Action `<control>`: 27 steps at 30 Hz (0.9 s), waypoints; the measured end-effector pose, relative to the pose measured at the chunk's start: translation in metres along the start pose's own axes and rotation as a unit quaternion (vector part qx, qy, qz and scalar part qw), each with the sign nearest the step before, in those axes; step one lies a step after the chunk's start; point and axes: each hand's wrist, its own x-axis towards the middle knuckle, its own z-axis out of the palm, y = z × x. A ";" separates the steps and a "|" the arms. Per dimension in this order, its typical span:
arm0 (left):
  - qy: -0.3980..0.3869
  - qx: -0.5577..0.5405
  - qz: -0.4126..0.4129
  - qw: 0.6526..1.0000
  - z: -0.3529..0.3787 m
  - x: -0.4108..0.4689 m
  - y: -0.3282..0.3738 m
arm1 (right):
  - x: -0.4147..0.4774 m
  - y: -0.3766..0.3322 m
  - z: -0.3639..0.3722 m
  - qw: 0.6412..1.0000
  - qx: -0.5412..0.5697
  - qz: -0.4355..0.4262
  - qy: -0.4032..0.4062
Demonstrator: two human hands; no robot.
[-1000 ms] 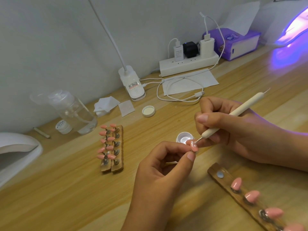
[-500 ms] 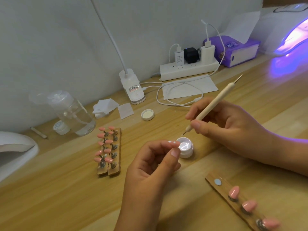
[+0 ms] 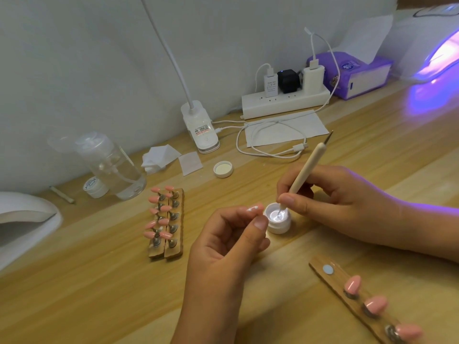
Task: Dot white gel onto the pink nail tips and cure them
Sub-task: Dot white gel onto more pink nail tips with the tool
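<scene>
The right hand (image 3: 342, 207) grips a white dotting tool (image 3: 304, 173) in a closed pen hold, thumb and fingers (image 3: 289, 201) pinched low on the shaft. The tool is tilted, its upper metal point aimed up and to the right, its lower tip dipped into the open jar of white gel (image 3: 277, 218). The jar stands on the wooden worktop (image 3: 99, 281), between the two hands.

The left hand (image 3: 223, 247) is curled, its thumb and forefinger closed on a single pink nail tip (image 3: 253, 209), held just beside the jar's left rim. White dots show on the upper face of this tip.

To the left of the hands, two wooden holder strips (image 3: 167, 224) lie side by side, carrying two rows of pink tips on metal stands. At lower right, a third wooden strip (image 3: 352, 301) lies diagonally and carries three pink tips; one round pad at its upper end is bare.

The jar's lid (image 3: 223, 169) lies inner face up, farther back. At upper right, a curing lamp (image 3: 434, 45) glows violet. A second white lamp housing (image 3: 22, 219) sits at the left edge.
</scene>
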 end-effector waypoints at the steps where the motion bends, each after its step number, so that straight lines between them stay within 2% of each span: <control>1: 0.000 -0.001 -0.001 1.000 0.000 0.000 0.000 | 0.000 0.000 0.000 1.000 -0.004 -0.002 -0.003; 7: -0.003 -0.001 -0.002 1.000 0.001 0.000 0.001 | 0.000 0.001 0.001 1.000 -0.023 -0.005 -0.008; 10: -0.010 0.001 -0.001 1.000 0.001 0.000 0.001 | -0.001 0.001 0.000 1.000 0.006 -0.011 0.022; 14: -0.030 0.021 -0.007 0.999 0.002 -0.002 0.001 | -0.001 -0.003 -0.004 0.990 0.114 -0.006 0.088; 18: -0.070 0.065 0.008 0.995 0.003 -0.003 0.002 | -0.001 -0.006 -0.007 0.965 0.236 0.016 0.115; 21: -0.089 0.089 0.016 0.992 0.003 -0.004 0.001 | -0.002 -0.010 -0.003 0.921 0.378 0.055 0.081; 24: -0.090 0.089 0.016 0.992 0.003 -0.004 -0.001 | -0.004 -0.014 -0.002 0.909 0.408 0.079 0.038; 27: -0.084 0.084 0.010 0.993 0.003 -0.003 -0.001 | -0.005 -0.018 -0.001 0.904 0.418 0.089 0.028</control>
